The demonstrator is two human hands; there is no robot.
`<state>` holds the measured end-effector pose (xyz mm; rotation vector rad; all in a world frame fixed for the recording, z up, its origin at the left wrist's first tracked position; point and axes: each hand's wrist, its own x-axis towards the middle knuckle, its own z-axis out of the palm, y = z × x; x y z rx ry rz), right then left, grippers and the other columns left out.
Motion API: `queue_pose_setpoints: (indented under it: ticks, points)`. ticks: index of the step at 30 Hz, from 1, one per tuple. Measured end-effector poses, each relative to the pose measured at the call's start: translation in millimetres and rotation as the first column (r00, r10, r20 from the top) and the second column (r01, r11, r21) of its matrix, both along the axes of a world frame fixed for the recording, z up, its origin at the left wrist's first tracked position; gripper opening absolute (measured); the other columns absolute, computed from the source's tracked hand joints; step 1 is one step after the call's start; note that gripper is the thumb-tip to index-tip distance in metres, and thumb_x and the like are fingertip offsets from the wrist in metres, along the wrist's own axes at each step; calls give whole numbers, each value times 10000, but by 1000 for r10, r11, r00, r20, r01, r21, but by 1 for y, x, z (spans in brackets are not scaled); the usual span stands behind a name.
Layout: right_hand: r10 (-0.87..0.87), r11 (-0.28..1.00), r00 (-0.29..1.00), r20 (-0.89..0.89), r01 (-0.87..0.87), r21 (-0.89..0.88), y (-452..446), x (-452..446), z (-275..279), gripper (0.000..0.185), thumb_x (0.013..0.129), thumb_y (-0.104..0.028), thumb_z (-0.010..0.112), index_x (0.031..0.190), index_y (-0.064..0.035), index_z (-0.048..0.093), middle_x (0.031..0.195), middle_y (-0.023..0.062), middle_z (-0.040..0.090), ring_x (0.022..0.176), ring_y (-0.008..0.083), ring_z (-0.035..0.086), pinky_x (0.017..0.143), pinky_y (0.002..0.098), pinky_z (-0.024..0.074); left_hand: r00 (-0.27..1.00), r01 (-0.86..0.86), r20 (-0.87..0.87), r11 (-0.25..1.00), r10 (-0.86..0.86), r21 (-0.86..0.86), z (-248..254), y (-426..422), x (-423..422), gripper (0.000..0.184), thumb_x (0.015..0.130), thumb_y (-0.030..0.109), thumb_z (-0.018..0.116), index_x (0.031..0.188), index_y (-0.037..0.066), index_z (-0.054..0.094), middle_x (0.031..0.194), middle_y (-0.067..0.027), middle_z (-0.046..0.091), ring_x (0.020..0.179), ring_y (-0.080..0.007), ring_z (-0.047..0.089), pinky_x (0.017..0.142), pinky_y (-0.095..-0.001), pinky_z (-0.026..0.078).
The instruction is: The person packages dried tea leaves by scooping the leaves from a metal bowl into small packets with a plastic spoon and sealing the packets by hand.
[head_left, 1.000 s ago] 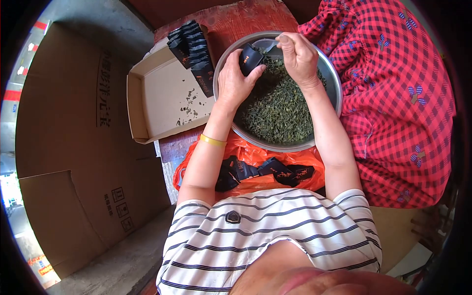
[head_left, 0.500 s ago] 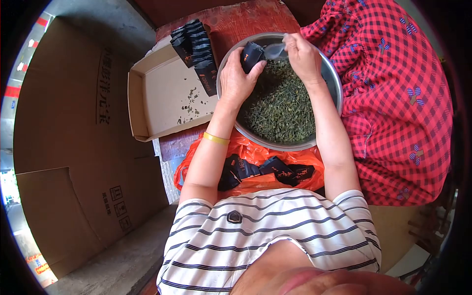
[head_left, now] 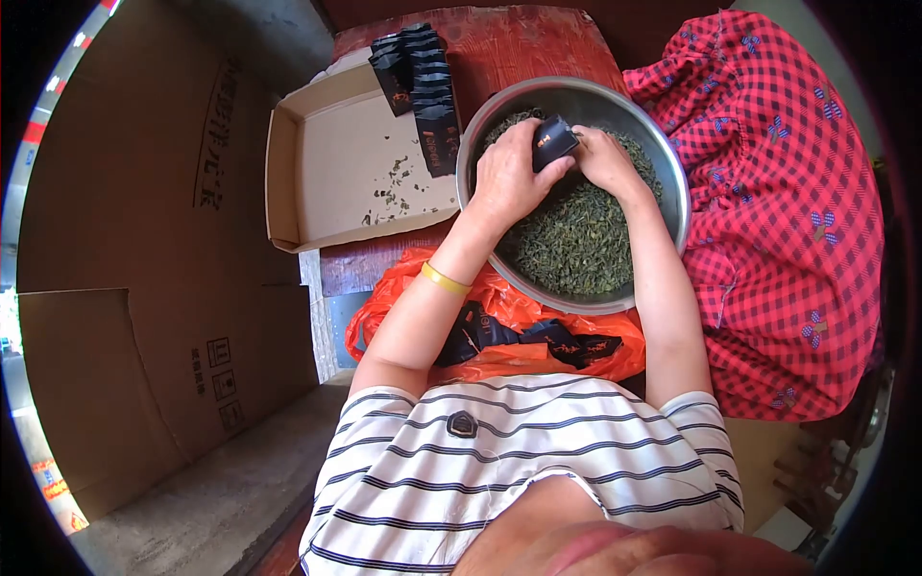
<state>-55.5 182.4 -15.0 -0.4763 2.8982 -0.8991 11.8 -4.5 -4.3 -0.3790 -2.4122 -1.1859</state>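
Note:
My left hand is closed around a small black pouch with orange print, tilted above a metal basin. Dried green leaves, which look like tea, fill much of the basin. At the pouch's mouth is my right hand, its fingers curled together. The clear scoop seen in that hand a moment earlier is now hidden by the fingers and pouch.
Left of the basin, a shallow cardboard tray holds scattered leaves and a row of black pouches. An orange plastic bag with more pouches lies nearer me. Red checked cloth is at right, a large carton at left.
My right hand has come down from the basin's far rim to the pouch's mouth, and the scoop has gone out of sight. The view has shifted slightly; my left hand still grips the pouch.

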Motion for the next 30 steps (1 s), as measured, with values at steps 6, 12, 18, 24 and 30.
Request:
queue_pose_setpoints:
  ticks: [6,12,18,24,30]
  points:
    - [-117,993,992,-44,116,-20,-3,15,20,303,958,-315,506,925,-41,631,849,202,682,871,407,661,744,498,491,999,2,54,998,-6,70,4,-1,6,623,793,388,786,1215,-3,547,1079,-229,661,1003,-390,650,855,-436,525]
    - [-336,810,911,-240,150,-567,13,-3,18,397,1044,-350,476,928,-12,649,700,17,631,669,79,601,642,229,489,981,-56,191,990,31,129,13,-4,4,595,781,339,785,1205,1,539,1106,-236,645,1024,-399,633,868,-465,512]
    - [-328,696,869,-370,-42,-717,-6,21,41,359,1051,-307,474,959,0,636,800,30,653,726,96,623,706,249,511,986,-33,166,995,18,92,11,-3,3,603,779,340,789,1210,3,535,1120,-234,642,1029,-397,632,872,-465,511]
    - [-15,916,720,-694,-268,-297,-20,33,50,205,988,-197,592,932,-9,653,791,91,663,704,191,662,641,300,520,987,-28,158,997,16,78,11,-3,2,599,777,329,793,1207,3,532,1109,-228,643,1018,-394,634,852,-458,517]
    - [-126,911,595,-794,-247,-330,-11,33,59,175,967,-181,617,885,-28,639,765,82,655,676,217,649,610,320,502,995,-27,96,997,20,68,10,-3,2,580,781,322,791,1200,9,541,1089,-228,649,1008,-394,637,845,-452,521]
